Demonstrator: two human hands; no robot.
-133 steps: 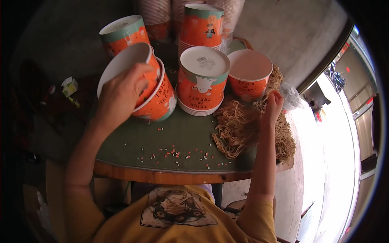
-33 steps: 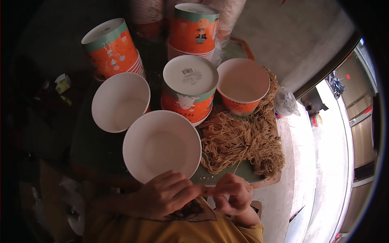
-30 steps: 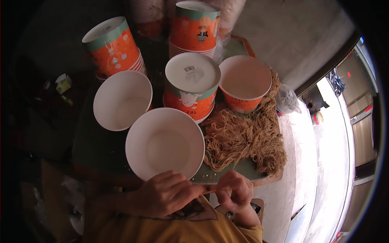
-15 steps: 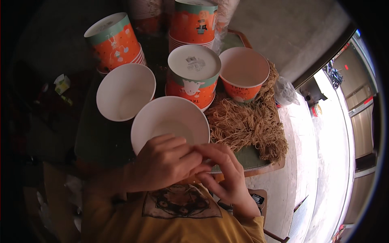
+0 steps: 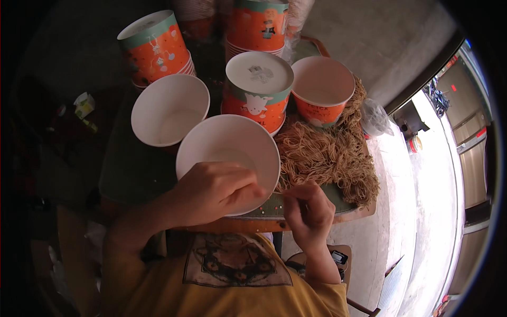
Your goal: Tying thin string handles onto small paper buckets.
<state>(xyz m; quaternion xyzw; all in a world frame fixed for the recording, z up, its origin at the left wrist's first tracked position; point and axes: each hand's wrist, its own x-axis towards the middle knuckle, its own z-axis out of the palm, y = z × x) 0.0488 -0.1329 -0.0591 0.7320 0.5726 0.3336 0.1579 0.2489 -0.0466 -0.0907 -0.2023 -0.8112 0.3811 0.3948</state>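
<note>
A white-lined paper bucket (image 5: pixel 227 137) stands nearest me at the table's front. My left hand (image 5: pixel 219 187) is closed in a pinch over its near rim. To the right, my right hand (image 5: pixel 310 211) is also pinched closed, just above the table edge. What either hand holds, if anything, is too small to make out. A tangled bundle of tan string (image 5: pixel 327 158) lies beyond my right hand. Another paper bucket (image 5: pixel 171 111) with its mouth up sits behind left, and an upside-down orange bucket (image 5: pixel 259 74) stands behind the near one.
An open orange bucket (image 5: pixel 322 87) rests beside the string. Farther back are upturned bucket stacks, one at left (image 5: pixel 156 50) and one in the middle (image 5: pixel 259 26). Small pale and red specks (image 5: pixel 264 210) dot the green table top (image 5: pixel 124 179). A clear plastic bag (image 5: pixel 375 117) hangs at the right.
My hands, together half a second ago, are now apart: the right has moved right and the left sits over the near bucket's rim. The view has shifted slightly.
</note>
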